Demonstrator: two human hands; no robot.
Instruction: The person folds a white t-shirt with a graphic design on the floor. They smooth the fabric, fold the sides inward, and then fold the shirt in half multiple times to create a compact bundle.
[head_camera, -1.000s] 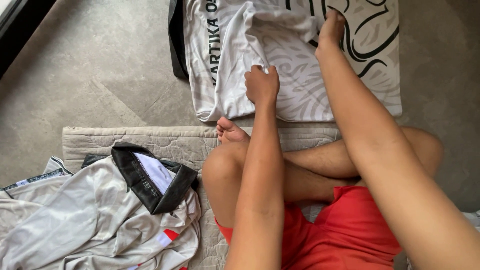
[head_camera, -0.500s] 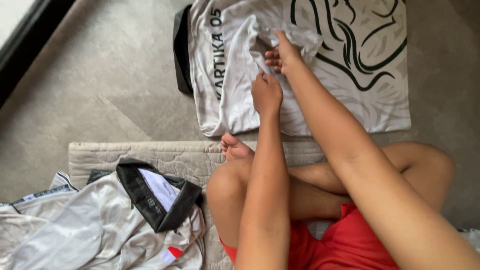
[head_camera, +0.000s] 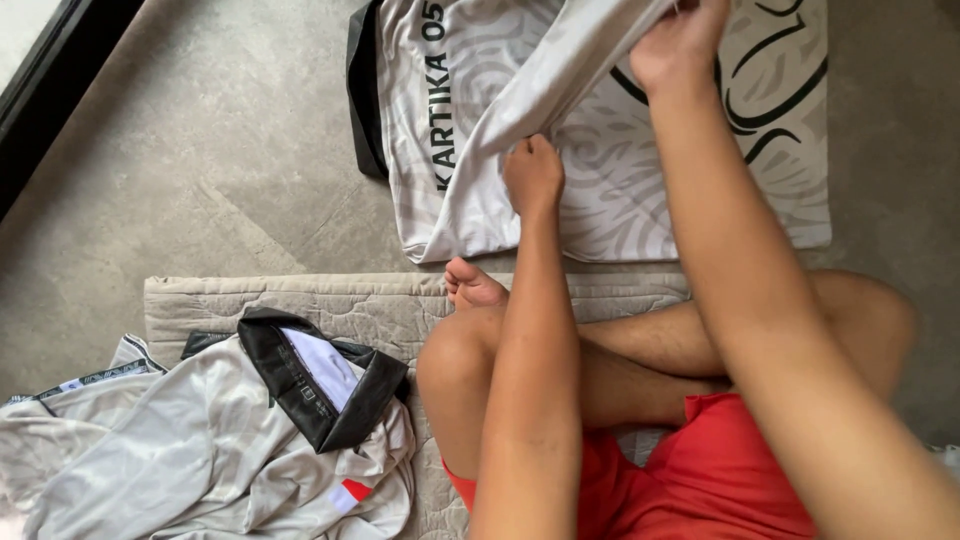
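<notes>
The person sits cross-legged in red shorts (head_camera: 700, 480) on a beige quilted floor mat (head_camera: 330, 305). A pale grey patterned sports jersey with black lettering (head_camera: 620, 190) lies flat on the grey floor (head_camera: 200, 170) at 12 o'clock. The left hand (head_camera: 533, 175) is closed, pressing on the jersey near its lower edge. The right hand (head_camera: 680, 40), at 1 o'clock, grips a lifted fold of the same jersey, pulled taut between both hands. A crumpled light grey shirt with a black collar (head_camera: 210, 450) lies at 8 o'clock, partly on the mat.
</notes>
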